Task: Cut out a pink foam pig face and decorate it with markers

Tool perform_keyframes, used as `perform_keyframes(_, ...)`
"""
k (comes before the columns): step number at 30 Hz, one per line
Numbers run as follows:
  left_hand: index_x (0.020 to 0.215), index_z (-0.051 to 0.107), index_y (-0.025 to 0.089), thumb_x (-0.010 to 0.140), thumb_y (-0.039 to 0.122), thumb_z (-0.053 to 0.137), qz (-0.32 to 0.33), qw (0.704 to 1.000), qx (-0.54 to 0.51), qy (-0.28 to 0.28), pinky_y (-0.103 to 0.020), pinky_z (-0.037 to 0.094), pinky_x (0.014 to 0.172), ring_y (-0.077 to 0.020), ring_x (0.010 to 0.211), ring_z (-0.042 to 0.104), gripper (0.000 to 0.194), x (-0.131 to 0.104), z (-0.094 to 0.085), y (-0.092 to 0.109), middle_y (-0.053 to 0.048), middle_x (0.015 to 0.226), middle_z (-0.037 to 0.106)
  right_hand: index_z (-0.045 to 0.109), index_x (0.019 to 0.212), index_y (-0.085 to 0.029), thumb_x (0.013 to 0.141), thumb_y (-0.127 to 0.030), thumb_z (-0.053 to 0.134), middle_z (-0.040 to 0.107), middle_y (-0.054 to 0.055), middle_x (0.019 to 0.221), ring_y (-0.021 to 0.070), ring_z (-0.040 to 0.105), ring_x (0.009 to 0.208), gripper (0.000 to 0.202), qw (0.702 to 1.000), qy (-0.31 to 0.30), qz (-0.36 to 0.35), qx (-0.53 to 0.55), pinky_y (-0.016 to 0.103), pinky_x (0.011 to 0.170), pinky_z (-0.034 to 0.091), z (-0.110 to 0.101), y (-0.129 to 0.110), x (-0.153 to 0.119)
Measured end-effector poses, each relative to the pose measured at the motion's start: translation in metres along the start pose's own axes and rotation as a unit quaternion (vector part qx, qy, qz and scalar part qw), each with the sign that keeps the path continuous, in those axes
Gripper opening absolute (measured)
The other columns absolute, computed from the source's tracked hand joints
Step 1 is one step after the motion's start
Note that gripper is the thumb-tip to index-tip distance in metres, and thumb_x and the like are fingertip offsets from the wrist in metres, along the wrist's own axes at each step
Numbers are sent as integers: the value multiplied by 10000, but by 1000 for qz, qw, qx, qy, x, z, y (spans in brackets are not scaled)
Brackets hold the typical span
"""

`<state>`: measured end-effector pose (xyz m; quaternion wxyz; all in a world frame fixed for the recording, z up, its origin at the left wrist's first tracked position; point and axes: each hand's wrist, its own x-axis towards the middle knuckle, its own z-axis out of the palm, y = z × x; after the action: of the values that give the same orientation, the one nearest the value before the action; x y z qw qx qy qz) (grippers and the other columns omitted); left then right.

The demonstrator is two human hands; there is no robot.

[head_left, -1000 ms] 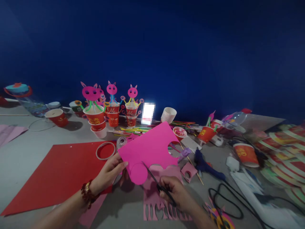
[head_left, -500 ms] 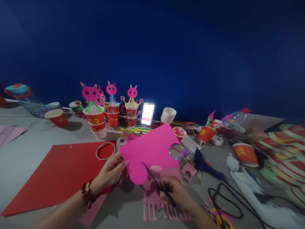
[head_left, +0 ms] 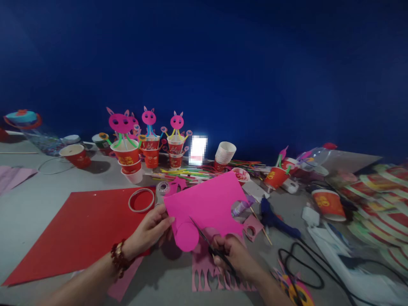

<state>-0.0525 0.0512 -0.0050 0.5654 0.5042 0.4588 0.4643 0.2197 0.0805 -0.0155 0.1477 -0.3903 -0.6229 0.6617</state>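
Note:
My left hand (head_left: 156, 227) pinches the left edge of a bright pink paper sheet (head_left: 207, 204), with a beaded bracelet round the wrist. A nearly round piece (head_left: 187, 236) hangs at the sheet's lower left, partly cut around. In my right hand (head_left: 234, 253) are black-handled scissors (head_left: 204, 238), their blades at the sheet just right of the round piece. Curved bites are cut from the sheet's right edge. Below lies a lighter pink sheet (head_left: 204, 272) with several leaf-shaped holes.
Red paper (head_left: 83, 233) and a tape ring (head_left: 141, 200) lie to the left. Paper cups with pink animal faces (head_left: 120, 123) stand behind. Coloured sticks (head_left: 188, 173) run along the back. A blue glue gun (head_left: 277, 221), its black cord and several cups occupy the right side.
The pink sheet has tilted and shifted slightly to the right and down, with my left hand following. The scissors stay by the round piece, blades at nearly the same spot.

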Motion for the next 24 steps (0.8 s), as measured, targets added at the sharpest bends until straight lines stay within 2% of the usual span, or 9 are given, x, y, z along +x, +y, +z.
perform_keyframes(4,1223,558,138,893,502,607,3,1000,-9,1,-134,332,338,-59,341,440,493,1,-1,-1,39,516,573,354,605,-227,633,-303,633,268,-99,536,68,279,477,290,1000,0,11,-9,204,440,223,-1,2,0)
perform_keyframes(9,1281,542,149,914,470,590,11,1000,-11,-8,-136,332,340,-60,338,435,490,0,-3,-4,38,514,574,337,598,-229,617,-422,675,279,-93,546,69,255,502,390,1000,8,20,-18,223,458,204,-2,5,0)
perform_keyframes(13,1305,537,171,927,427,591,13,1000,-17,-9,-145,356,369,-59,359,446,460,-1,-4,-7,37,541,578,341,623,-237,580,-446,699,323,-89,546,75,317,498,418,998,20,63,-8,213,458,257,-1,7,0)
perform_keyframes(19,1329,525,170,925,408,603,15,999,-32,-8,-159,382,406,-62,383,463,475,-1,-5,-8,32,570,584,400,649,-228,534,-445,748,463,-54,601,106,456,558,426,991,60,119,0,207,487,373,2,3,-1)
perform_keyframes(24,1326,527,175,926,420,599,16,999,-29,-5,-157,366,397,-59,376,452,474,-1,-5,-7,38,562,574,435,658,-221,532,-473,746,520,-23,656,141,531,631,420,988,70,136,-24,224,535,436,3,-3,-4)
